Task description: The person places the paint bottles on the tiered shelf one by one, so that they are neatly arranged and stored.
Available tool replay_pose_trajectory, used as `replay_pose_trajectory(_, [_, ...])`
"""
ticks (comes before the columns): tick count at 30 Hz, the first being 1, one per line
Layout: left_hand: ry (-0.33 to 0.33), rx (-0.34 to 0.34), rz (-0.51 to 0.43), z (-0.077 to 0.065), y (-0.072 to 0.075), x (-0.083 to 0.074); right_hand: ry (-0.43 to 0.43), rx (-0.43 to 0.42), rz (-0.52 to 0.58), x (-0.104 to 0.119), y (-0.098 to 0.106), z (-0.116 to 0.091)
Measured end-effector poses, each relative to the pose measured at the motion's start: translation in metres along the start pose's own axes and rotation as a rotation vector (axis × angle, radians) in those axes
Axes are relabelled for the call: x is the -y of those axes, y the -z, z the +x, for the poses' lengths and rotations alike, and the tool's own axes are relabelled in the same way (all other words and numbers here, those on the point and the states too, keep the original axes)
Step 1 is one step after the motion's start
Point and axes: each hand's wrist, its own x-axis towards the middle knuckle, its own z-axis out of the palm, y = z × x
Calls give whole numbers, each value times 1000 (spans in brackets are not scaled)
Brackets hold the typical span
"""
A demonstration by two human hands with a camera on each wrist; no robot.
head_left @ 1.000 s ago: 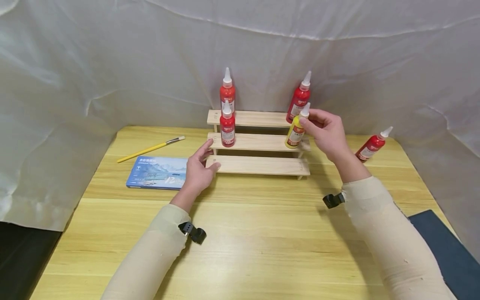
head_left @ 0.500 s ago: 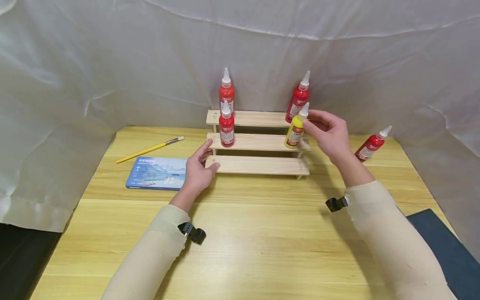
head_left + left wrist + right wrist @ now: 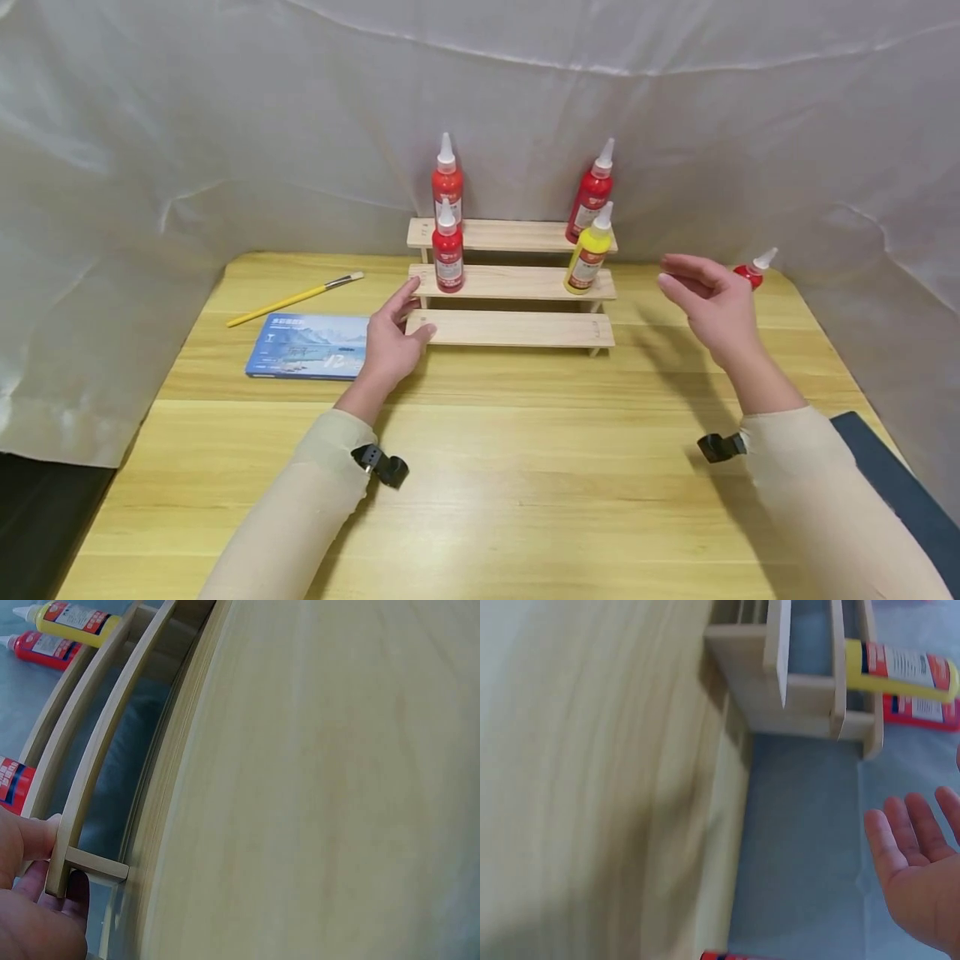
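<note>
At the left end of a three-step wooden display rack (image 3: 517, 329), my left hand (image 3: 393, 342) pinches the lowest shelf. The left wrist view shows its thumb (image 3: 37, 836) on one side of the board and fingers on the other. On the middle step stand a yellow paint bottle (image 3: 587, 265) at the right and a red paint bottle (image 3: 448, 260) at the left. The top step holds an orange-red bottle (image 3: 447, 183) and another red bottle (image 3: 591, 200). My right hand (image 3: 716, 321), holding nothing, hovers right of the rack, partly hiding a red bottle (image 3: 750, 275).
A blue paint-set box (image 3: 307, 346) lies left of the rack, behind it a yellow-handled paintbrush (image 3: 292, 300). A dark flat pad (image 3: 896, 483) lies at the table's right edge. Grey cloth (image 3: 525, 100) hangs close behind the rack.
My right hand has let go of the yellow bottle, which stays upright on the middle step, and has moved right toward the red bottle. The left hand keeps its hold on the rack.
</note>
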Motion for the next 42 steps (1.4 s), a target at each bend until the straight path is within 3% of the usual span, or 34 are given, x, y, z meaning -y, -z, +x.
replay_pose_trajectory(11, [-5, -1, -11, 0, 0, 0, -79, -49, 165, -24, 46, -18])
replay_pose_trajectory(23, [-3, 0, -9, 1, 1, 1, -164, -187, 177, -39, 86, -26])
replay_pose_trajectory(32, [-18, -1, -5, 1, 0, 0, -207, -304, 261, -44, 104, -14])
replay_pose_trajectory(42, [-20, -1, -1, -1, 1, -1, -275, -341, 303, -53, 106, 10])
